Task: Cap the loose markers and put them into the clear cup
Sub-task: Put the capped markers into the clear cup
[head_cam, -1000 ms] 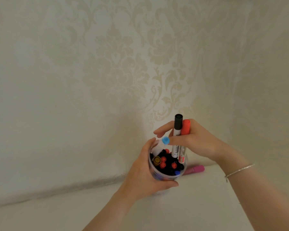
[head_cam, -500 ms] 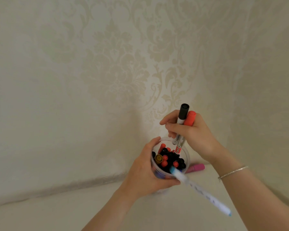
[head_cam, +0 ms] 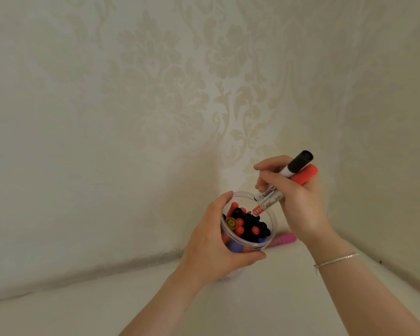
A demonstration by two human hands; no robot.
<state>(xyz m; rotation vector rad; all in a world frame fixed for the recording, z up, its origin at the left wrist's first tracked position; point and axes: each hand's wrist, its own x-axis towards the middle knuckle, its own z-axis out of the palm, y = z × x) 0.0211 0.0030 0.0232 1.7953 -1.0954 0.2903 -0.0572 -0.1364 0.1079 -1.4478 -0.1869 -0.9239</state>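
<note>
- Two markers are being gripped together in the right hand, fingers curled round both barrels: a black marker with a black cap and a white printed barrel, and a red marker with a red cap and a clear-looking barrel with a red band near its lower end.
- Both are capped, and they are lying side by side, touching.
- The cup is a clear round tub, and the left hand is wrapping round its near and left sides, thumb on the near wall, fingers over the far-left rim.
- The cup is holding many capped markers standing on end: mostly black caps, several red, one yellow at the left, and a blue one at the near right.
- More colours, blue and red, are showing through the cup's near wall.
- The two held markers are slanting, caps up and away to the right of the cup, lower ends pointing down-left over the cup's far-right rim.
- The red marker's lower end is reaching in just above the caps inside; whether it is touching them cannot be told.
- A pink marker is lying on the table just right of the cup, partly hidden behind it.
- A thin bracelet is sitting on the right wrist, nearer than the cup.
</note>
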